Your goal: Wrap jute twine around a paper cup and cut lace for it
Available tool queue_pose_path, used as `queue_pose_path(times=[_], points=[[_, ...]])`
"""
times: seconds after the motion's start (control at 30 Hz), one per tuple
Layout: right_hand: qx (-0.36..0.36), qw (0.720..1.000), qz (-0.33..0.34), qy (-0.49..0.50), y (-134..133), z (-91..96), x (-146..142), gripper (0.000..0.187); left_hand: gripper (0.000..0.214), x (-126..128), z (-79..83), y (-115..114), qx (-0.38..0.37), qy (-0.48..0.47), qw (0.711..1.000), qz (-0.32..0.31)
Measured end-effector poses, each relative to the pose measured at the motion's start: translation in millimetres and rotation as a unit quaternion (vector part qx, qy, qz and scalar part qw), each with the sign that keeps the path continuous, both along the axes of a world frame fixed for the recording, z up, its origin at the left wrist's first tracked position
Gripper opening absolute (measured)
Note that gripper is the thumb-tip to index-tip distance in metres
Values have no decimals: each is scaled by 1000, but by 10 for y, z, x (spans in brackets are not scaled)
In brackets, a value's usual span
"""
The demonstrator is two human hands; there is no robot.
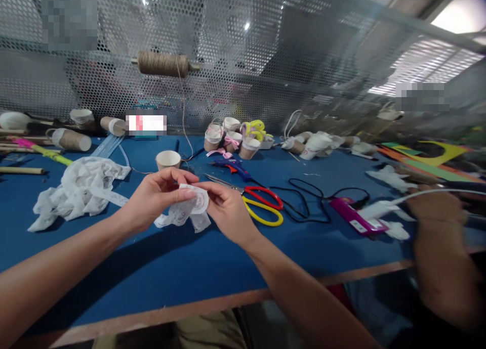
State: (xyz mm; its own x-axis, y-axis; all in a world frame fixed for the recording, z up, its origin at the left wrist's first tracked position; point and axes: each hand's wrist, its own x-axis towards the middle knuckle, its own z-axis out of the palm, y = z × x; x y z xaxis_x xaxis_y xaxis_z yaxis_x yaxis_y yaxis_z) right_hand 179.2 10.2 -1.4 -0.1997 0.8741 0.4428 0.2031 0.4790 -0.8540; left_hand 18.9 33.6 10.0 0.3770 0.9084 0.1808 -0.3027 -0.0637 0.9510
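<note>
Over the blue table [159, 273], my left hand [157, 194] and my right hand [228, 207] both pinch a short piece of white lace ribbon [188, 210]. The lace is bunched between the fingertips and its ends hang down under the hands. A small paper cup [167, 160] stands just behind my left hand. Scissors with red and yellow handles [261, 202] lie right beside my right hand.
A heap of white lace [79, 189] lies at the left. Decorated cups [231, 136], a blue glue gun [233, 168], black cable [311, 200] and a pink device [353, 217] sit further back and right. Another person's arm [440, 248] works at the right. A twine spool [163, 64] hangs on the mesh wall.
</note>
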Motion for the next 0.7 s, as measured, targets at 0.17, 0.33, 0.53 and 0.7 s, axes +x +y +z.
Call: queue_pose_path(times=[0.17,0.33,0.53,0.7], points=[[28,998,-54,21,-6,26,9,21,20,-14,-1,29,-7,-12,1000,16],[37,997,-62,-4,-33,15,-17,19,23,13,-40,7,-12,29,999,27],[40,996,-73,-14,-40,37,-15,9,25,15,-66,8,-18,49,998,23],[68,987,-143,-12,0,115,53,9,33,-6,-131,64,20,186,981,-44]])
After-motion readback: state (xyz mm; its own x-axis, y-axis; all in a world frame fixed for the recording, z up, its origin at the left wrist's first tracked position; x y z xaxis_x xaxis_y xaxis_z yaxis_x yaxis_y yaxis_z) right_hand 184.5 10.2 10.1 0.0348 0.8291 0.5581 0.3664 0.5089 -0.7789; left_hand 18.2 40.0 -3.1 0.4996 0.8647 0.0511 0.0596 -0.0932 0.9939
